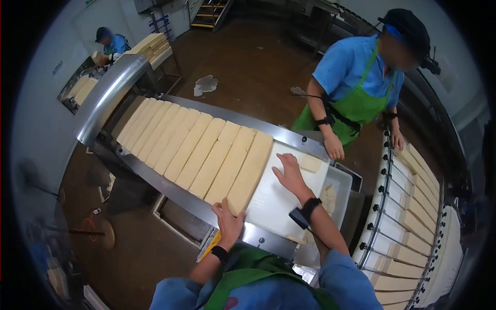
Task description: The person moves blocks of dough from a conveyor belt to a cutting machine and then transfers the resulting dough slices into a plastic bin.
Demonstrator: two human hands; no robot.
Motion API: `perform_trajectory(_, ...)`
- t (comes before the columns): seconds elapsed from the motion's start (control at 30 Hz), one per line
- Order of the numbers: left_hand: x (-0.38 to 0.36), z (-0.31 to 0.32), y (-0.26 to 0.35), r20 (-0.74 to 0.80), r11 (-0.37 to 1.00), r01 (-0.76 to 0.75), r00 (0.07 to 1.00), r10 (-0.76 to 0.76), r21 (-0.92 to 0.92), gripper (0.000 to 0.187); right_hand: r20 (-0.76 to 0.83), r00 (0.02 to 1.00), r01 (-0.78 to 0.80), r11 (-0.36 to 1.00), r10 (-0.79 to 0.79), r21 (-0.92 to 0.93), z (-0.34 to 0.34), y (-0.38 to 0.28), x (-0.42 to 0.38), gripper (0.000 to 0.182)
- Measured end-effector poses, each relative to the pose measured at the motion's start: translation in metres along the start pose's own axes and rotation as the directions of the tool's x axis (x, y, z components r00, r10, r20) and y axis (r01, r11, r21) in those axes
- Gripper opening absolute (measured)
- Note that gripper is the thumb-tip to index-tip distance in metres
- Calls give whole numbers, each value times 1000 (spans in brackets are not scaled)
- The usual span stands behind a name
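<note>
A row of long, pale yellow dough-like slabs [194,147] lies side by side on a metal-sided conveyor. At the near end of the last slab [253,173], my left hand [228,222] has its fingers and thumb around the end. My right hand [291,174] is over the white conveyor surface [271,199], right of that slab and apart from it. Its fingers are spread and nothing is in them. Past it, a flat pale piece [310,163] lies near the conveyor's end.
A co-worker in a green apron [356,108] stands at the right, one hand by the conveyor's corner. A white bin [338,188] with pale scraps sits below the end. More slabs lie on a second conveyor [413,227]. Another person [111,44] works beyond the curved metal cover [111,93].
</note>
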State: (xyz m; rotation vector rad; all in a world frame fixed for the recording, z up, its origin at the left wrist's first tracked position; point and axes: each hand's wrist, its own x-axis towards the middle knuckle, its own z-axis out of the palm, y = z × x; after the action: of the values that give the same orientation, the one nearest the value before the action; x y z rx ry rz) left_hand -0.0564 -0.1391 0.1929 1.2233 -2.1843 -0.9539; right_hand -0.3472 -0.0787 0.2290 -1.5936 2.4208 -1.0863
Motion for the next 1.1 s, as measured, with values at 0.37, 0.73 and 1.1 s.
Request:
perform_trajectory(0.37,15,-10,12,233,990,139,963,-139,15,88,135,949,-209,887,286,-411,79,24,113,52)
perform_trajectory(0.73,16,-2,24,276,993,62,957,-87,98,85,22,931,-296,788,364,-540,46,40,83,50)
perform_trajectory(1.1,35,32,25,398,930,-258,907,140,261,98,-239,829,-560,762,506,-325,-37,75,-70,53)
